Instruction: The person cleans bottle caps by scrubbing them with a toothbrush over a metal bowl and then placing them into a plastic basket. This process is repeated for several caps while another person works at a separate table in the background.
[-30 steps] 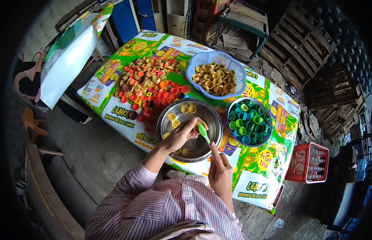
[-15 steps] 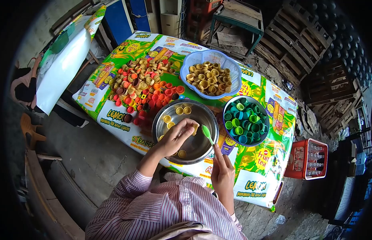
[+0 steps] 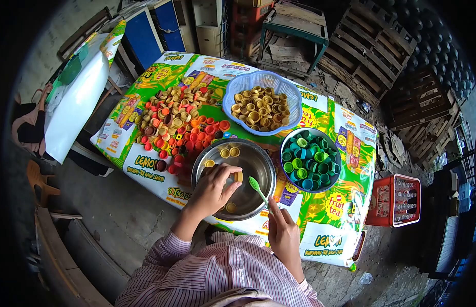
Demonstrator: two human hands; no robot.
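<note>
My left hand (image 3: 213, 190) is over the steel bowl (image 3: 269, 193), its fingers closed on a tan bottle cap (image 3: 238, 177). A green toothbrush (image 3: 257, 188) is gripped in my right hand (image 3: 284, 231), its bristle head tilted up beside the cap but apart from it. Inside the bowl are several yellowish caps, two of them near its far rim. Just beyond the bowl stands a blue plastic basket (image 3: 229, 101) of tan caps (image 3: 261, 108). A bowl of green caps (image 3: 310, 159) is on the right.
A heap of tan, orange and red caps (image 3: 171, 115) lies on the table's left half. Printed plastic sheeting (image 3: 146, 176) covers the table. On the floor to the right is a red bottle crate (image 3: 394, 199). Wooden pallets (image 3: 371, 48) lean behind. Another person (image 3: 30, 123) is at far left.
The toothbrush has tilted and moved slightly down and away from the cap. My left hand has shifted a little left and down, turning the cap. The whole view has shifted slightly.
</note>
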